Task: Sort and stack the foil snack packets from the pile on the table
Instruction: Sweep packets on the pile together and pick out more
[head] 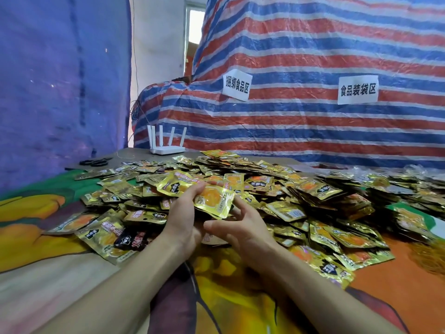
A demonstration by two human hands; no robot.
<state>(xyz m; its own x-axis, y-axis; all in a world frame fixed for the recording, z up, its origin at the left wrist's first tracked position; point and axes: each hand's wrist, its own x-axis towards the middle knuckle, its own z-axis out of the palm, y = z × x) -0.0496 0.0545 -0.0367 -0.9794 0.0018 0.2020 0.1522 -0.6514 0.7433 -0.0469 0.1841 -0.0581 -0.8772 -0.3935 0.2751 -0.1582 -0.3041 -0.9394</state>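
Observation:
A wide pile of gold foil snack packets [277,189] with orange pictures covers the middle of the table. My left hand [183,218] grips a small stack of gold packets [214,200] held just above the pile, thumb on top. Just to the right of that stack, my right hand [240,227] hovers with fingers spread and loosely bent, holding nothing. One dark packet [131,239] lies among the gold ones at the pile's near left edge.
A printed cloth [60,237] in orange, yellow and green covers the table. A white router [167,145] and black scissors [96,162] sit at the far left. A striped tarp [313,56] with two paper labels rises behind. More packets [397,189] lie far right.

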